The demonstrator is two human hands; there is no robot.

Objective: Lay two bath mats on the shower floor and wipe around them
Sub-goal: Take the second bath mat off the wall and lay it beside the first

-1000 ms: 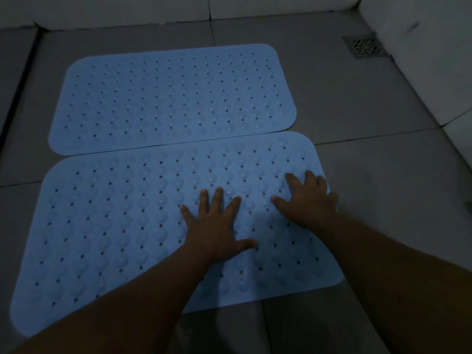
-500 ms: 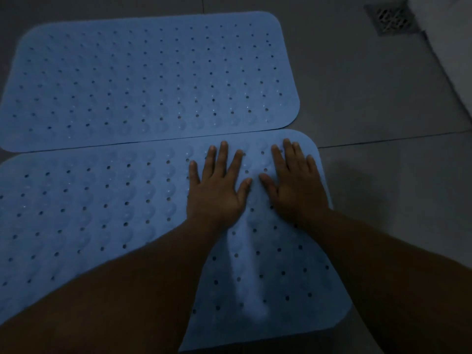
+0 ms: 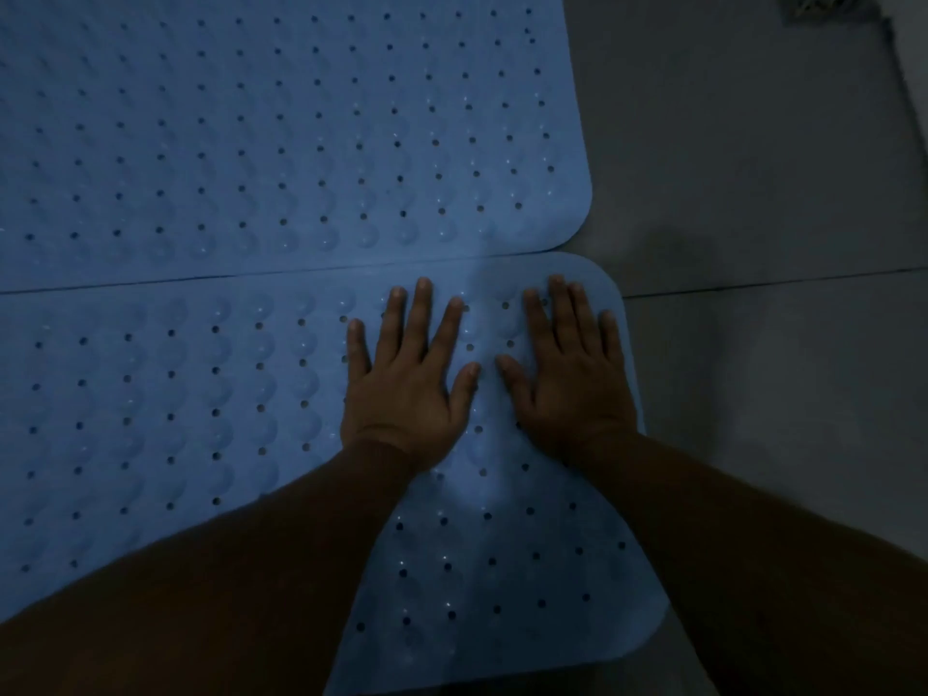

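Note:
Two light blue perforated bath mats lie flat on the grey tiled shower floor, long edges touching. The far mat (image 3: 281, 133) fills the upper left. The near mat (image 3: 165, 394) runs across the middle and down to the bottom. My left hand (image 3: 407, 379) presses flat on the near mat with its fingers spread, close to the seam. Beside it, my right hand (image 3: 572, 374) presses flat near the mat's far right corner, fingers straight and together. Neither hand holds anything.
Grey floor tiles (image 3: 753, 203) stretch to the right of both mats, crossed by a grout line. A metal floor drain (image 3: 828, 5) shows at the top right edge. The room is dim.
Both hands slid forward across the near mat toward its far edge and right corner, staying flat. The view moved closer and lower over the mats.

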